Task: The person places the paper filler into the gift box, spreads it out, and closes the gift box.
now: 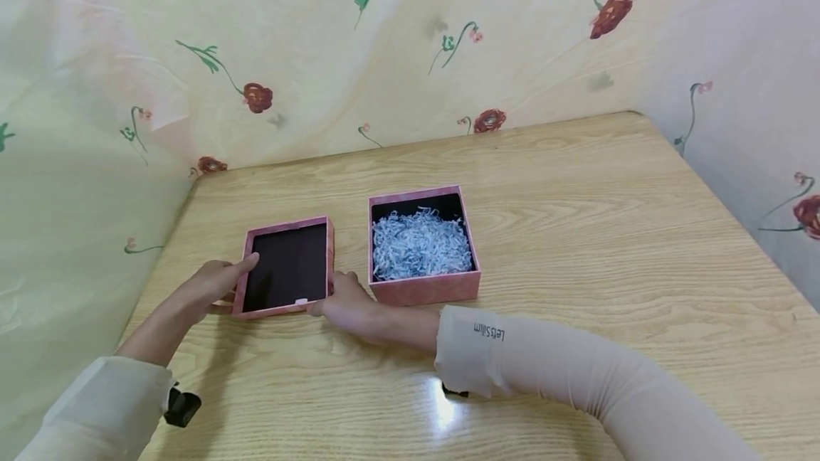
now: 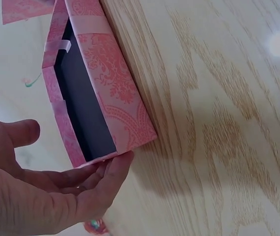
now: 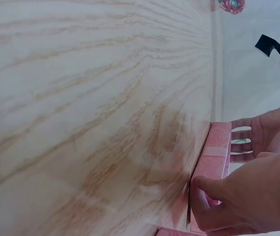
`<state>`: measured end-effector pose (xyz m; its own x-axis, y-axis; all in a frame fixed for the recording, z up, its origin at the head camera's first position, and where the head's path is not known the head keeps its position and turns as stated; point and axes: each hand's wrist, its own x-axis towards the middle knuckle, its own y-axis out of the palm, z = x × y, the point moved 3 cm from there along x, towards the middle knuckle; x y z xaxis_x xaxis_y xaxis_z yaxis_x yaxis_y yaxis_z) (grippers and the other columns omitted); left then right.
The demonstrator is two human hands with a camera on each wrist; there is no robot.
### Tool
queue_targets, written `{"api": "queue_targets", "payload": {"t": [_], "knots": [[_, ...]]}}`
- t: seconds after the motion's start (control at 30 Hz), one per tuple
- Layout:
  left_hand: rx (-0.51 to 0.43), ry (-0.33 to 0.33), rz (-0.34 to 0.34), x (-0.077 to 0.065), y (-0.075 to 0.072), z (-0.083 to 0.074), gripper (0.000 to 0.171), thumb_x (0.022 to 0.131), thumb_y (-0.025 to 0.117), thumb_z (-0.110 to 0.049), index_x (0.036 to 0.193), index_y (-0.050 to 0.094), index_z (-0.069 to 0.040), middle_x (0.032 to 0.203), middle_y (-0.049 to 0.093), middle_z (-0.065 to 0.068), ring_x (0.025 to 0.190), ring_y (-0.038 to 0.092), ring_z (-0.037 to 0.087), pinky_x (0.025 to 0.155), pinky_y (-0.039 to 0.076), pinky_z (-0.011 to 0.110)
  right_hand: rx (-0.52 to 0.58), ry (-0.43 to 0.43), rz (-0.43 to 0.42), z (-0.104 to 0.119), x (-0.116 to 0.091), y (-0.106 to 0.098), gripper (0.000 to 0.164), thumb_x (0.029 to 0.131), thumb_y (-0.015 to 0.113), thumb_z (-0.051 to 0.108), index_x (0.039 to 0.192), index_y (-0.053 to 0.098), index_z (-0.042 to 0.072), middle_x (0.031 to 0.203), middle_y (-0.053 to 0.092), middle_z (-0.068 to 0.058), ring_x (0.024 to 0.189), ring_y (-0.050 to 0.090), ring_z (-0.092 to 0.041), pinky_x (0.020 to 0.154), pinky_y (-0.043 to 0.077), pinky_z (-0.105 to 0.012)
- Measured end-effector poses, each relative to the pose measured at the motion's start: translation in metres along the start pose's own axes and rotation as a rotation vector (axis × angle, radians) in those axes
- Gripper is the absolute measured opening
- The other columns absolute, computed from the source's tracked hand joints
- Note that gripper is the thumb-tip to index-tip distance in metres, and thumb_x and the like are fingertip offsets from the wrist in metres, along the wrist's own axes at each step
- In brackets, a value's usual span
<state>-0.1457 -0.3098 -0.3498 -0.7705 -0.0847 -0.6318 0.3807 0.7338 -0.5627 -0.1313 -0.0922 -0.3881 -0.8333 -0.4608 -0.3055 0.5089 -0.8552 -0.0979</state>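
Note:
A shallow pink patterned box lid (image 1: pixel 285 267), black inside, lies with its hollow side up at the left of the table. Along its left side is my left hand (image 1: pixel 214 283); in the left wrist view the straight fingers (image 2: pixel 113 179) touch the outer wall while the thumb stands apart above. My right hand (image 1: pixel 351 308) pinches the lid's near right corner, thumb at the front wall. Right of the lid stands a deeper pink box (image 1: pixel 426 292), open at the top, holding pale blue shredded paper (image 1: pixel 419 244).
The light wood table (image 1: pixel 576 233) reaches far to the right of the box. Flower-printed sheeting (image 1: pixel 416 55) hangs behind the table and along both sides. A black wrist mount (image 1: pixel 182 406) sits at the left cuff.

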Motion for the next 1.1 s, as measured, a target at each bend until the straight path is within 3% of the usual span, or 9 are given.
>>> {"api": "queue_targets", "payload": {"t": [0.23, 0.4, 0.5, 0.63, 0.93, 1.1], "knots": [[0.000, 0.026, 0.008, -0.005, 0.002, -0.007, 0.091, 0.100, 0.031, -0.056, 0.141, 0.011, 0.022, 0.139, 0.026, 0.039, 0.121, 0.040, 0.048, 0.098, 0.043, 0.054, 0.019, -0.015, -0.031, 0.002, -0.004, 0.000, 0.039, 0.082, 0.069, 0.005, 0.119, 0.060, -0.001, 0.114, 0.045, -0.015, 0.100, 0.043, -0.022, 0.089, 0.040, -0.033], [0.008, 0.050, -0.020, -0.011, -0.002, -0.009, 0.081, 0.099, 0.031, -0.057, 0.128, 0.034, 0.019, 0.136, 0.033, 0.035, 0.115, 0.046, 0.044, 0.094, 0.047, 0.051, 0.002, -0.049, -0.035, 0.007, -0.007, -0.001, 0.044, 0.081, 0.068, 0.003, 0.123, 0.060, 0.001, 0.115, 0.046, -0.014, 0.102, 0.042, -0.021, 0.091, 0.038, -0.033], [0.006, 0.059, -0.019, -0.015, -0.005, -0.012, 0.085, 0.099, 0.031, -0.059, 0.130, 0.032, 0.020, 0.138, 0.031, 0.036, 0.116, 0.046, 0.045, 0.094, 0.047, 0.051, -0.015, -0.062, -0.029, 0.010, -0.009, -0.001, 0.047, 0.081, 0.067, 0.004, 0.127, 0.058, 0.002, 0.115, 0.046, -0.013, 0.102, 0.041, -0.021, 0.093, 0.037, -0.035], [0.003, 0.071, -0.009, -0.021, -0.009, -0.016, 0.094, 0.099, 0.030, -0.059, 0.142, 0.010, 0.022, 0.142, 0.024, 0.039, 0.122, 0.041, 0.049, 0.094, 0.048, 0.049, -0.026, -0.051, -0.027, 0.014, -0.011, -0.002, 0.050, 0.083, 0.067, 0.007, 0.131, 0.054, 0.002, 0.114, 0.045, -0.009, 0.102, 0.042, -0.020, 0.095, 0.038, -0.037], [0.008, 0.109, -0.049, -0.036, -0.019, -0.028, 0.095, 0.097, 0.031, -0.062, 0.144, 0.014, 0.019, 0.144, 0.024, 0.037, 0.124, 0.039, 0.049, 0.093, 0.049, 0.046, -0.103, -0.092, -0.070, 0.028, -0.014, -0.008, 0.045, 0.083, 0.067, 0.010, 0.126, 0.056, 0.005, 0.113, 0.045, -0.008, 0.100, 0.043, -0.018, 0.090, 0.040, -0.033], [0.008, 0.127, -0.070, -0.042, -0.025, -0.034, 0.094, 0.097, 0.030, -0.061, 0.144, 0.015, 0.019, 0.144, 0.025, 0.037, 0.125, 0.039, 0.049, 0.094, 0.048, 0.047, -0.081, -0.085, -0.081, 0.038, -0.017, -0.011, 0.044, 0.083, 0.068, 0.009, 0.125, 0.055, 0.005, 0.115, 0.044, -0.007, 0.102, 0.043, -0.019, 0.092, 0.038, -0.033]]}}
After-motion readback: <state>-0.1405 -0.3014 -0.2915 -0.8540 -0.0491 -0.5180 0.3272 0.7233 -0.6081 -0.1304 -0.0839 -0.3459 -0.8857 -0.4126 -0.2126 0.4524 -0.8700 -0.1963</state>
